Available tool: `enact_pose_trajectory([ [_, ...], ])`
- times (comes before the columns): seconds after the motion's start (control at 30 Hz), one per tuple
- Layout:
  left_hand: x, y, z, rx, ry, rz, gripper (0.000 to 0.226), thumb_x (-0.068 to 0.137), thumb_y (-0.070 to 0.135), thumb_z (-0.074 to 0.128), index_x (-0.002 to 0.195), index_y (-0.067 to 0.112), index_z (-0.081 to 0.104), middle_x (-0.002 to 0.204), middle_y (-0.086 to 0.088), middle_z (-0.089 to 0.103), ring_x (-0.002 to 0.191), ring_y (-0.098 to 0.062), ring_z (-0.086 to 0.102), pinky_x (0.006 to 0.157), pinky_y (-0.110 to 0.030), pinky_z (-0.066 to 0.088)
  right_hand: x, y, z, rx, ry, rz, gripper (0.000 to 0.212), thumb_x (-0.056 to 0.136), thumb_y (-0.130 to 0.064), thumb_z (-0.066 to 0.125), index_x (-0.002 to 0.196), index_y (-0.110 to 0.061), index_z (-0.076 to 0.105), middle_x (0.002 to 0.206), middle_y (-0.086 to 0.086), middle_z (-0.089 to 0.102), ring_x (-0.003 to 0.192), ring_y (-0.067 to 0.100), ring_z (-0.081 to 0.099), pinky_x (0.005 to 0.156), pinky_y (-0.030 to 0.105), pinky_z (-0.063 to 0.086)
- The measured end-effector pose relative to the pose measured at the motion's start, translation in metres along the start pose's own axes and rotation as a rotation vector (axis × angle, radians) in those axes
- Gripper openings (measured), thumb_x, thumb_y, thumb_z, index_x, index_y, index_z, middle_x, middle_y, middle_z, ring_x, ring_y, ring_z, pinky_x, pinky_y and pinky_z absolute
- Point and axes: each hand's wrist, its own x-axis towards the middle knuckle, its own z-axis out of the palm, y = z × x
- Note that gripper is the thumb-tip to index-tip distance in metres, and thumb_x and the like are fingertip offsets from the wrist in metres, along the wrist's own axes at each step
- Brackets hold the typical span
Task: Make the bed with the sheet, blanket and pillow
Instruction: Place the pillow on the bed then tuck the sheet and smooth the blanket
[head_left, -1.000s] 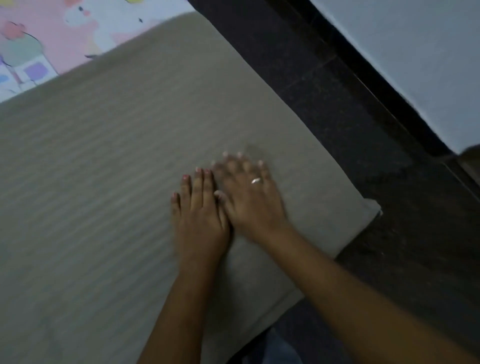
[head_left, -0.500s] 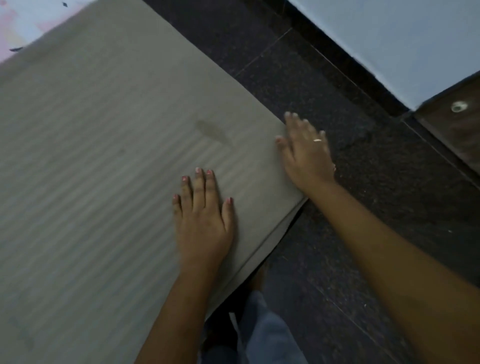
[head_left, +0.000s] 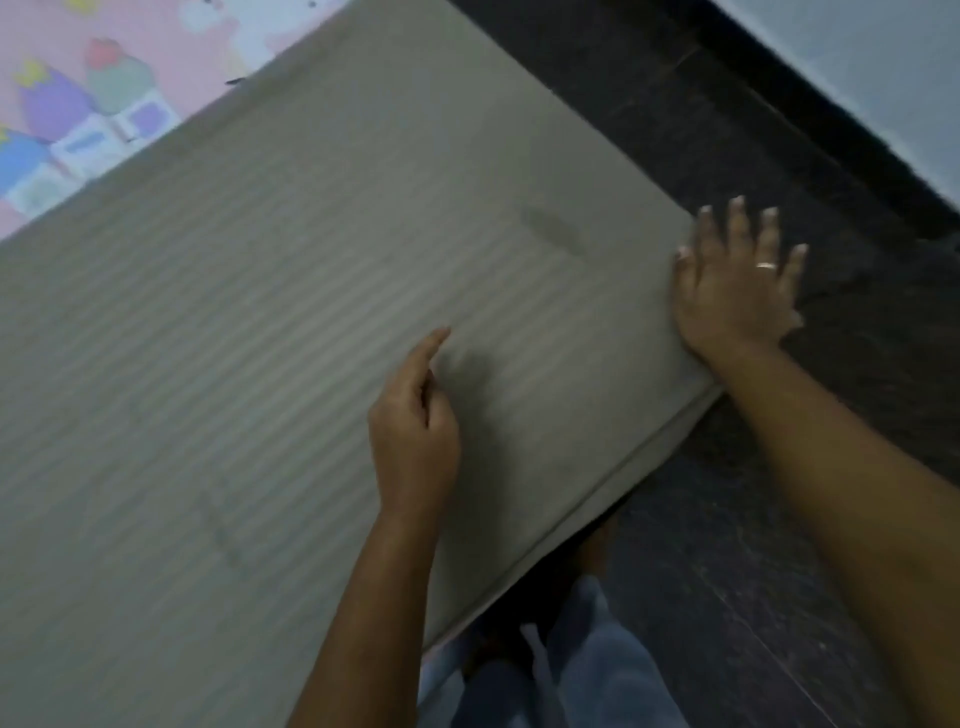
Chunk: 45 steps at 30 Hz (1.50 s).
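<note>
A grey-beige ribbed blanket (head_left: 260, 338) lies spread flat over the bed and fills most of the view. Beneath it at the top left shows a pink sheet (head_left: 78, 93) printed with cartoon figures. My left hand (head_left: 415, 421) hovers on edge just above the blanket near its front right corner, fingers loosely curled, index finger pointing forward, holding nothing. My right hand (head_left: 737, 280) lies flat with fingers spread at the blanket's right edge, partly over the dark floor. No pillow is in view.
Dark stone floor (head_left: 779, 519) runs along the bed's right side. A pale wall (head_left: 883, 67) with a black skirting strip stands at the upper right. My legs in blue trousers (head_left: 587, 670) are at the bed's front corner.
My right hand slid from the middle of the blanket out to its right edge. My left hand lifted off the blanket and turned on edge with fingers curling.
</note>
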Motion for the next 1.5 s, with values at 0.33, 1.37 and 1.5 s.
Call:
enact_pose_trajectory([
  [0.33, -0.019, -0.097, -0.103, 0.784, 0.017, -0.139, 0.065, 0.090, 0.048, 0.016, 0.150, 0.023, 0.022, 0.156, 0.000, 0.023, 0.145, -0.018, 0.017, 0.115, -0.050, 0.009, -0.049, -0.228, 0.029, -0.005, -0.164, -0.691, 0.060, 0.100, -0.049, 0.026, 0.153, -0.024, 0.014, 0.161, 0.003, 0.011, 0.148, 0.025, 0.008, 0.117, 0.048, 0.003],
  [1.37, -0.076, -0.172, -0.254, 0.707, 0.405, -0.544, 0.058, 0.094, 0.039, 0.020, 0.149, 0.022, 0.026, 0.157, 0.001, 0.022, 0.146, -0.018, 0.013, 0.116, -0.043, 0.006, -0.245, -0.394, 0.068, -0.002, -0.239, -1.618, 0.072, 0.088, -0.060, 0.021, 0.147, -0.021, 0.036, 0.153, 0.002, 0.034, 0.141, 0.028, 0.030, 0.114, 0.049, 0.019],
  [1.5, -0.112, -0.177, -0.273, 0.747, 0.419, -0.621, 0.054, 0.096, 0.035, 0.023, 0.148, 0.021, 0.029, 0.156, -0.003, 0.024, 0.145, -0.022, 0.016, 0.115, -0.047, 0.009, -0.306, -0.366, 0.066, 0.058, -0.324, -1.892, 0.067, 0.090, -0.058, 0.026, 0.138, -0.019, 0.051, 0.148, 0.001, 0.043, 0.138, 0.024, 0.036, 0.114, 0.048, 0.023],
])
